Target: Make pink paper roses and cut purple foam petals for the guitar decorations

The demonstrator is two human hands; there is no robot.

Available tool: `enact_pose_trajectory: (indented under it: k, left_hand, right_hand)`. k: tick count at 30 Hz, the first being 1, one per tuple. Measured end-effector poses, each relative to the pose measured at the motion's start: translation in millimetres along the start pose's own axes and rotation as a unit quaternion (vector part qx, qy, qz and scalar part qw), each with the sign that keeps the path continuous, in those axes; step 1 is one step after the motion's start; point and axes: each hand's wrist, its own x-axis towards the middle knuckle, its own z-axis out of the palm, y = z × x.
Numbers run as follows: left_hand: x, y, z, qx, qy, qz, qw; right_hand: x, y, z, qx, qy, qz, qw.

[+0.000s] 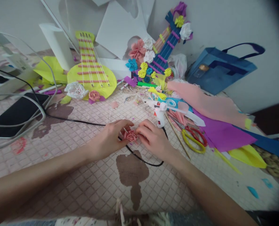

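The left hand [106, 141] is holding a pink paper rose [130, 136] near the middle of the table [83, 175], between its front edge and its wall-side edge, with thumb and fingers closing narrowly around the flower. The right hand [154, 139] is curling its fingers close together at the rose's right side; they are probably touching an outer petal, but the view is too soft to tell whether they are pinching it. Squeezing too hard from both sides could be crushing the thin folds, and pulling on a poorly stuck petal could be tearing it loose. The black cord [151, 163] is running under the hands and looping toward the front edge before reaching the white glue gun [161, 119], so a wrist or forearm catching that loop could be dragging the gun over. The gun is resting just beyond the right hand; if it is hot, a knuckle drifting against its nozzle could be getting burned. Scissors [201, 150] are lying farther toward the table's right edge, where a sweeping right forearm could be knocking their handles.
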Motion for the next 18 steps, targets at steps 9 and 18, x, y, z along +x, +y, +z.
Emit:
enact_pose_trajectory:
  k: [9,18]
  left_hand:
    - [2.5,1.7,-5.7,0.002,-0.005,-0.029,1.0]
    - [4.1,0.1,-8.4,0.016,0.009,-0.033,0.999]
  right_hand:
    - [-0.8,-4.3,-11.1,0.229,0.034,0.073,0.97]
    - [-3.4,-4.6,-14.8,0.487,-0.001,0.146,0.861]
